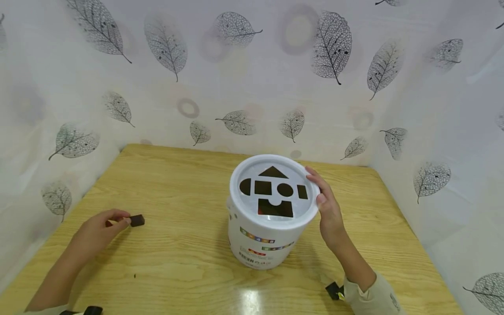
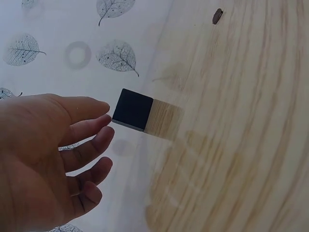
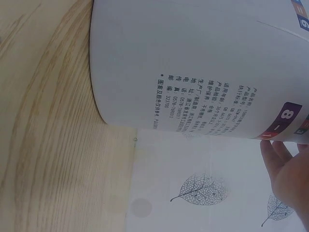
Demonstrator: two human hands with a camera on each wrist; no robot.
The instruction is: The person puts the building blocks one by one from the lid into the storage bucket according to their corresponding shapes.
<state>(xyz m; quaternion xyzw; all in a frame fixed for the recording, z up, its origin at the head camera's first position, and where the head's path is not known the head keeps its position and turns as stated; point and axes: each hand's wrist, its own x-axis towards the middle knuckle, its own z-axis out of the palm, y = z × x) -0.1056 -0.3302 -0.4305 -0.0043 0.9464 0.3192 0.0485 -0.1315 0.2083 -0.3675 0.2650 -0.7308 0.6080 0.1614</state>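
A white lidded bucket (image 1: 271, 236) stands on the wooden table, its lid (image 1: 252, 210) cut with dark shaped holes: triangle, half circle, square, circle and others. My right hand (image 1: 330, 210) rests against the right side of its rim, fingers reaching along the far side and thumb nearer; in the right wrist view only the fingertips (image 3: 273, 154) show beside the printed wall. Off to the left, my left hand (image 1: 98, 229) pinches a small black block (image 1: 137, 220) at one edge between thumb and forefinger. The other left fingers (image 2: 91, 152) are loosely bent.
Dark pieces (image 1: 334, 290) lie beside the right sleeve (image 1: 372, 297). A black object (image 1: 93, 310) shows at the bottom edge near the left forearm. A tiny dark speck (image 1: 134, 276) is on the table (image 1: 177, 258). Leaf-patterned sheeting (image 1: 244, 78) encloses the back and sides.
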